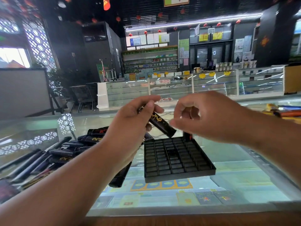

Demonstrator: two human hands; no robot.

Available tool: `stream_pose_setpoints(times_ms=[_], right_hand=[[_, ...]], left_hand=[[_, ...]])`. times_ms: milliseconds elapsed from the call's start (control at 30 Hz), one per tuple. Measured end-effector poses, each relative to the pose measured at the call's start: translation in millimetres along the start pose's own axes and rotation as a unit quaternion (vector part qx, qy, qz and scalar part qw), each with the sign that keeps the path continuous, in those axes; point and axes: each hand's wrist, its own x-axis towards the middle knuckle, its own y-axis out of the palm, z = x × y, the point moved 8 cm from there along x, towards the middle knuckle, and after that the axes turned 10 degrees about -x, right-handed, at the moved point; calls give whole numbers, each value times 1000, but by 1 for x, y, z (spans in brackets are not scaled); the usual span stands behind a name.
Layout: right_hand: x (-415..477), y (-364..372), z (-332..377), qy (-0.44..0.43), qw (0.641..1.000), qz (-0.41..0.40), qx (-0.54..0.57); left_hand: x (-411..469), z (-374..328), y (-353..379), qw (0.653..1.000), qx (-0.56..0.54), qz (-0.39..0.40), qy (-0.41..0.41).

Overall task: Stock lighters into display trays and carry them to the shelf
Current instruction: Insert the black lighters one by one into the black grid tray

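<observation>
Wooden edge (179, 221) of the counter runs along the bottom of view. Glass counter (241, 170) beyond it, printed packs (161, 185) visible under the glass. Both forearms bare, reaching in from the lower corners.

Left hand (133, 119) raised over the counter, fingers wrapped round a black gold-script lighter (161, 123). It sticks out rightward and down from the fist, tip just above the tray's far edge. Second lighter (120, 175) shows below that hand, slanting toward the camera.

Right hand (205, 116) level with the left, just beside the gold-script lighter's tip, fingers curled in. Blurred, so cannot tell whether it pinches anything.

Black gridded tray (179, 176) flat on the glass at centre, below both hands. One standing lighter (187, 136) upright in its far right corner, under the right hand.

Pile of loose lighters (65, 152), black, heaped on the glass left of the tray, partly behind the left forearm. Coloured lighters (288, 111) lie far right.
</observation>
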Motion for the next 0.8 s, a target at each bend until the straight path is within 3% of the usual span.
stream_pose_setpoints(times_ms=[133, 467, 800], right_hand=[[0, 14, 5, 10, 999, 33, -10], [2, 7, -10, 69, 997, 0, 31], [3, -7, -28, 106, 986, -58, 117]], left_hand=[[0, -1, 1, 1000, -11, 9, 8], [-3, -5, 4, 999, -34, 11, 15], [-1, 9, 3, 999, 33, 11, -22]])
